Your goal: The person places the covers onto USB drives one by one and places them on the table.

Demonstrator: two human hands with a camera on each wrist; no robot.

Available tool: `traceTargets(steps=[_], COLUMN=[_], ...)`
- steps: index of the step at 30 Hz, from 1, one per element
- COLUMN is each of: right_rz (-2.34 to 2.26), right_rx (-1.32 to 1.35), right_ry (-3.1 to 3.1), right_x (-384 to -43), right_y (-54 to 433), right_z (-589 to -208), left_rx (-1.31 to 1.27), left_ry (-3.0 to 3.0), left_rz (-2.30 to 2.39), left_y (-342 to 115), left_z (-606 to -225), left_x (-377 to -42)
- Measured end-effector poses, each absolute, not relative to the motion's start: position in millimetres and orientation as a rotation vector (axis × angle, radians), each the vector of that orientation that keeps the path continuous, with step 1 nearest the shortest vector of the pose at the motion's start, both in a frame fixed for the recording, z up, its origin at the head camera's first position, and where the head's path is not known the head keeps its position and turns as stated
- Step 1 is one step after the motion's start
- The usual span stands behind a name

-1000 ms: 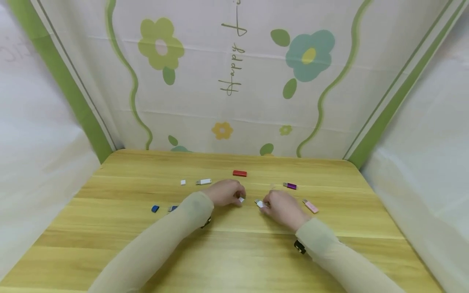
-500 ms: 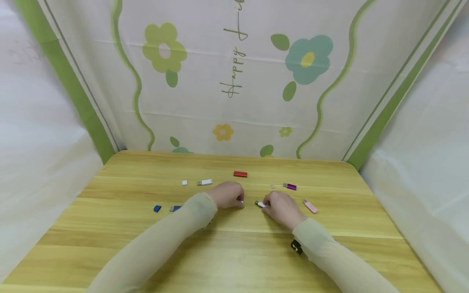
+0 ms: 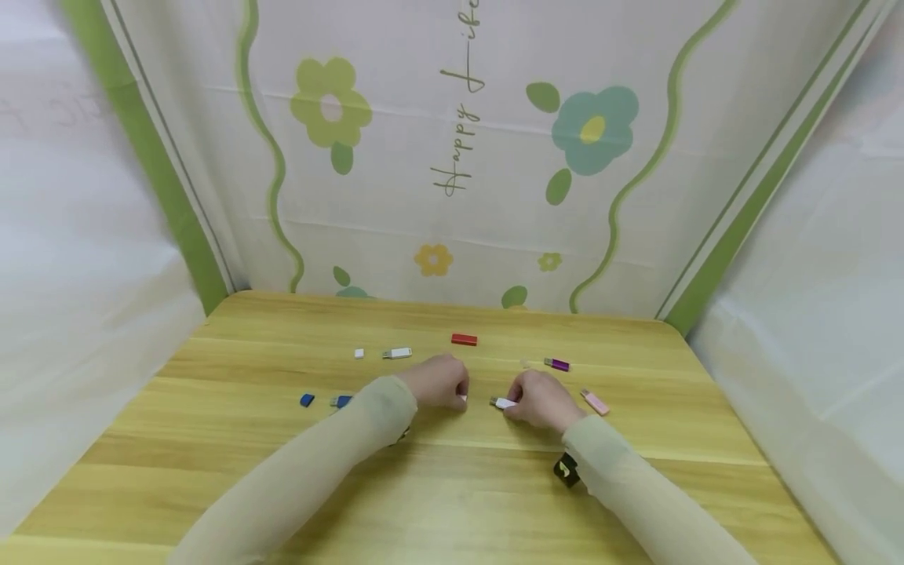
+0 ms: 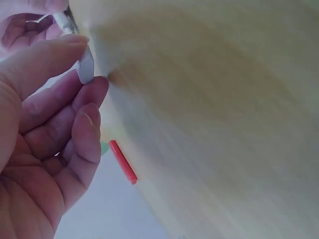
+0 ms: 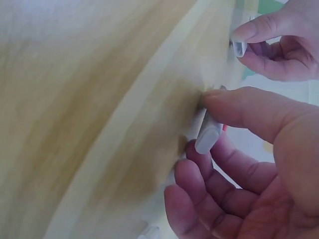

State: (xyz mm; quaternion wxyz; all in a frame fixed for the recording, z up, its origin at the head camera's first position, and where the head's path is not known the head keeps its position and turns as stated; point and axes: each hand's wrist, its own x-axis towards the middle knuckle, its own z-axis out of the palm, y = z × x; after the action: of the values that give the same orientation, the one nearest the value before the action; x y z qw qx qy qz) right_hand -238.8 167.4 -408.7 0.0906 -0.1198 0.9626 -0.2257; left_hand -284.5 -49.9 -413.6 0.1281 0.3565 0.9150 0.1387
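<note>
My left hand (image 3: 439, 382) pinches a small white USB stick cap (image 4: 86, 67) between thumb and fingers, close over the table. In the right wrist view the cap's hollow end faces my other hand. My right hand (image 3: 544, 399) holds a white USB stick (image 3: 504, 403) by its body, thumb on one side and fingers on the other. The stick's metal plug points left toward the cap, and a gap lies between the two. Beyond the left hand rests a red USB stick (image 3: 464, 340) on the table.
On the left lie a white USB stick (image 3: 398, 353), its white cap (image 3: 359, 354), a blue cap (image 3: 307, 400) and a blue USB stick (image 3: 341, 402), partly behind the sleeve. On the right are a purple stick (image 3: 558, 365), a pink stick (image 3: 595, 402) and a clear cap (image 3: 525, 364).
The head view has shifted slightly. The left hand has turned the cap, so less of it shows, and the right hand has levelled the white stick toward it. Both grips hold.
</note>
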Motion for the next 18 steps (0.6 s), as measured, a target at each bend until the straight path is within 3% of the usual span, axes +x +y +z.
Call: traceTargets(steps=[11,18], right_rz=[-0.783,-0.811], right_rx=[-0.438,-0.520], right_ry=[2.866,2.918], right_x=[-217.2,-193.1], right_y=[169.1,166.4], right_z=[-404.7,-388.1], left_rx=[1.109,1.321], left_ry=[2.634,2.664], left_rz=[0.462,0.491], left_y=[-64.9,-77.9], left_z=[-410.8,-389.7], left_x=[-264.3,-233.0])
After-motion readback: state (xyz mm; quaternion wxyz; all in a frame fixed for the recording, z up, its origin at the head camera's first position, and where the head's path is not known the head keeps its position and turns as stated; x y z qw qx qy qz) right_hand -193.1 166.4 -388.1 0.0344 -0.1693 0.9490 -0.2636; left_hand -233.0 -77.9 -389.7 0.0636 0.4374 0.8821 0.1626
